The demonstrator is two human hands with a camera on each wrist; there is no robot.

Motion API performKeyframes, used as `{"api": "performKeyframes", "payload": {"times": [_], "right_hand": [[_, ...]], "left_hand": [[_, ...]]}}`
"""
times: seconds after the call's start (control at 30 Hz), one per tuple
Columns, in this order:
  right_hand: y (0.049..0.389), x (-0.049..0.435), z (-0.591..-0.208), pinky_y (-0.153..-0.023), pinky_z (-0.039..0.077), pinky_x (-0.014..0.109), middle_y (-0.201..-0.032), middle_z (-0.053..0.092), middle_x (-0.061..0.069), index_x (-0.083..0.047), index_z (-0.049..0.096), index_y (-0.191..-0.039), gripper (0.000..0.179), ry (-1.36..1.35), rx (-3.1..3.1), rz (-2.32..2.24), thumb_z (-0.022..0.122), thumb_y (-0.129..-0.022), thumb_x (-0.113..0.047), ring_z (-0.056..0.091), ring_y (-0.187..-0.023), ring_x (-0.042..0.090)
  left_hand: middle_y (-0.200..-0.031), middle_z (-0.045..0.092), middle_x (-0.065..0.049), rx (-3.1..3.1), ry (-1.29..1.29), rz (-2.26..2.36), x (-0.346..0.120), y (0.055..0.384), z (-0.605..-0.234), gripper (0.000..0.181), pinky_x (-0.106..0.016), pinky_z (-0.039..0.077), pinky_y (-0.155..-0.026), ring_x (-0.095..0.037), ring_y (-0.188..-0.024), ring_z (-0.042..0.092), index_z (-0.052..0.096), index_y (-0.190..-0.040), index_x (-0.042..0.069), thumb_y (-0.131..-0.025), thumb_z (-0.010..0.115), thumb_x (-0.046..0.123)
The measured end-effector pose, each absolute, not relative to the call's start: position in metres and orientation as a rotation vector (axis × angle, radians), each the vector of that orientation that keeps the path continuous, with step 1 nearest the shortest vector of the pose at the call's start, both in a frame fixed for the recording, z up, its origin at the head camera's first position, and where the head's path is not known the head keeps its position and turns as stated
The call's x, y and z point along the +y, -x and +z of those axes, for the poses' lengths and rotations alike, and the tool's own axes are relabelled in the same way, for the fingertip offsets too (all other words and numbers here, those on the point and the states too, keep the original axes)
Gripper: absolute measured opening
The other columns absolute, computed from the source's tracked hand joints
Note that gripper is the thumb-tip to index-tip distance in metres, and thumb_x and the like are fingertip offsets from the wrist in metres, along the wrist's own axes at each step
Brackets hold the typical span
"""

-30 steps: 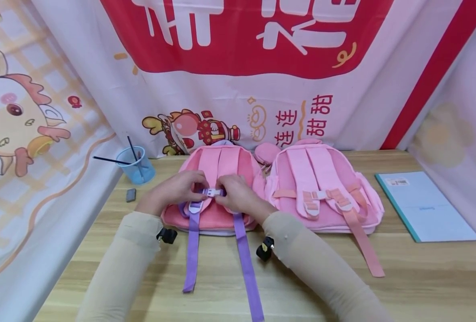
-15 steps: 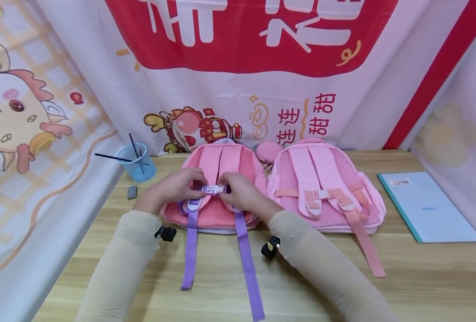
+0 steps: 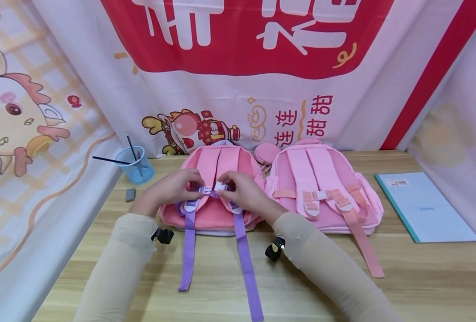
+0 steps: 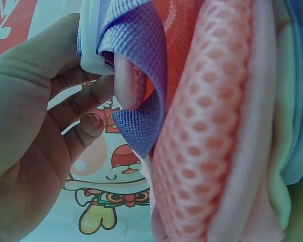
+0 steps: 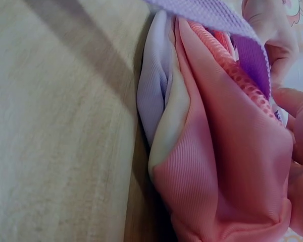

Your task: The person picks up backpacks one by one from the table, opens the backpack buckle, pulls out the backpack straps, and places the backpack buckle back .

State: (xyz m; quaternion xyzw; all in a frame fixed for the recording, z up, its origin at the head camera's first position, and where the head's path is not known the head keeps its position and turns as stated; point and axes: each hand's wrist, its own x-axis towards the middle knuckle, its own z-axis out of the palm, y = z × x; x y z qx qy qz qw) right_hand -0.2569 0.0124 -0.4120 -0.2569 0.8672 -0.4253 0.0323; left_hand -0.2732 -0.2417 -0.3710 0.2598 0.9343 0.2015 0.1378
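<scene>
A coral-pink backpack lies with its shoulder straps up and two purple webbing straps trailing toward me. My left hand pinches one half of a white side-release buckle on purple webbing. The other white buckle half is between the thumb and fingers of my right hand. A small gap separates the halves over the backpack's middle. In the left wrist view, purple webbing loops past the fingers. The right wrist view shows the backpack's coral side, while the buckle is mostly hidden there.
A second pink backpack lies close on the right, its chest buckle fastened. Farther right is a light-blue notebook. A blue mesh pen cup and a grey eraser sit at left. A printed curtain hangs behind.
The white buckle was joined between my hands a second ago; now its two halves are apart. My left hand has shifted slightly left, and my right hand has lifted its half a little.
</scene>
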Motion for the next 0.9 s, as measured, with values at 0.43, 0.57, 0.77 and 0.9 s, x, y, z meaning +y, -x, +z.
{"api": "performKeyframes", "payload": {"times": [0.43, 0.57, 0.77, 0.9], "right_hand": [[0.254, 0.02, -0.414, -0.095, 0.058, 0.037, -0.115, 0.071, 0.004, -0.011, 0.071, -0.125, 0.028, 0.818, 2.662, -1.345, 0.076, -0.102, -0.027, 0.065, -0.104, 0.018], [0.253, 0.025, -0.412, -0.096, 0.059, 0.037, -0.118, 0.071, 0.005, -0.009, 0.072, -0.126, 0.029, 0.853, 2.658, -1.337, 0.075, -0.102, -0.024, 0.066, -0.106, 0.02], [0.253, 0.028, -0.409, -0.107, 0.057, 0.042, -0.125, 0.076, 0.007, -0.007, 0.074, -0.131, 0.031, 0.786, 2.656, -1.29, 0.075, -0.101, -0.019, 0.068, -0.115, 0.022], [0.253, 0.031, -0.409, -0.105, 0.058, 0.04, -0.123, 0.076, 0.005, -0.009, 0.076, -0.131, 0.031, 0.734, 2.658, -1.234, 0.076, -0.101, -0.016, 0.067, -0.112, 0.02]], "left_hand": [[-0.111, 0.069, -0.001, 2.695, -0.725, 0.605, -0.243, 0.272, -0.372, 0.02, -0.038, 0.055, -0.094, -0.021, -0.102, 0.061, 0.08, -0.117, 0.02, -0.098, 0.083, 0.025], [-0.111, 0.068, -0.001, 2.702, -0.723, 0.598, -0.242, 0.272, -0.37, 0.021, -0.039, 0.055, -0.095, -0.021, -0.102, 0.061, 0.08, -0.118, 0.019, -0.098, 0.082, 0.025], [-0.113, 0.068, -0.001, 2.71, -0.724, 0.601, -0.243, 0.272, -0.369, 0.021, -0.039, 0.055, -0.095, -0.021, -0.103, 0.061, 0.08, -0.118, 0.019, -0.098, 0.082, 0.025], [-0.114, 0.068, -0.001, 2.708, -0.718, 0.603, -0.243, 0.27, -0.367, 0.021, -0.04, 0.055, -0.096, -0.021, -0.105, 0.061, 0.08, -0.119, 0.019, -0.099, 0.082, 0.025]]}}
